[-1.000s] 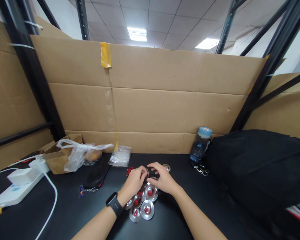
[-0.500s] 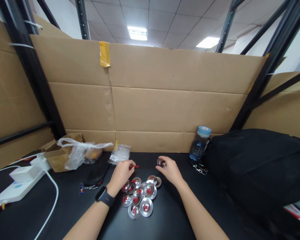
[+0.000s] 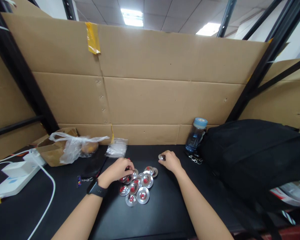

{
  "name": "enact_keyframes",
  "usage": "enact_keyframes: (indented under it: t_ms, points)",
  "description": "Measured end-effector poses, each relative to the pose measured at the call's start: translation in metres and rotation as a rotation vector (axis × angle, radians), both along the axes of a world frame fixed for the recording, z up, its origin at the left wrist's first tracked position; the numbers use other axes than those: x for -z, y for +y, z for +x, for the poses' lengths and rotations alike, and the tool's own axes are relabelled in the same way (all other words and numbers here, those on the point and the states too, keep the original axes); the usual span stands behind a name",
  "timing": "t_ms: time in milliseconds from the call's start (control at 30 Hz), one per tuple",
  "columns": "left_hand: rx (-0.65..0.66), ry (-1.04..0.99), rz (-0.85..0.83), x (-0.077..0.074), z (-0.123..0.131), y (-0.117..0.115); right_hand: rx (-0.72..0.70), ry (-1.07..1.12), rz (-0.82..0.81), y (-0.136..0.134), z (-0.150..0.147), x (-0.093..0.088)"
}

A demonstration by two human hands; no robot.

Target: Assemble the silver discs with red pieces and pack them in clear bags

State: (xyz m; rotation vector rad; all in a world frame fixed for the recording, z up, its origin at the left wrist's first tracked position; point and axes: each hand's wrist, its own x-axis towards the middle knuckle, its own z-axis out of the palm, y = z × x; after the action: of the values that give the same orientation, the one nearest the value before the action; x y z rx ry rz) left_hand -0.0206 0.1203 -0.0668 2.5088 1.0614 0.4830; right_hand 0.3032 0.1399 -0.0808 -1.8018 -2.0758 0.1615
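Observation:
Several small silver discs with red centres (image 3: 137, 186) lie in a cluster on the black table (image 3: 165, 206). My left hand (image 3: 118, 171), a black watch on its wrist, rests at the cluster's upper left edge with fingers curled over a disc and a small red piece. My right hand (image 3: 170, 161) is further right and back, fingers pinched on one silver disc (image 3: 161, 157) at the table surface.
A blue water bottle (image 3: 196, 134) and a large black bag (image 3: 252, 156) stand at the right, keys (image 3: 195, 159) beside them. A clear plastic packet (image 3: 117, 148), a paper bag with plastic bag (image 3: 67, 146) and a white power strip (image 3: 13, 176) lie left. Cardboard walls the back.
My hands were together over the discs, then parted. My left hand has come back down onto the cluster; my right hand stays out to the right with a disc. The view has tilted down.

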Motion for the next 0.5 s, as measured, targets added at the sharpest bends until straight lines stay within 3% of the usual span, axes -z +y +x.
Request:
enact_keyframes:
  t_ms: [133, 233, 367, 500]
  points:
    - [0.022, -0.033, -0.005, 0.005, 0.002, 0.001, -0.065, 0.037, 0.109, -0.004, -0.006, -0.003]
    - [-0.026, -0.103, 0.087, 0.008, 0.008, 0.001, -0.288, 0.205, 0.197, -0.012, -0.022, -0.007]
    - [-0.023, -0.233, 0.106, 0.003, 0.023, -0.007, -0.585, 0.416, 0.143, -0.029, -0.055, -0.009]
    - [0.009, -0.378, 0.064, -0.011, 0.038, -0.02, -0.59, 0.475, 0.131, -0.043, -0.078, -0.009]
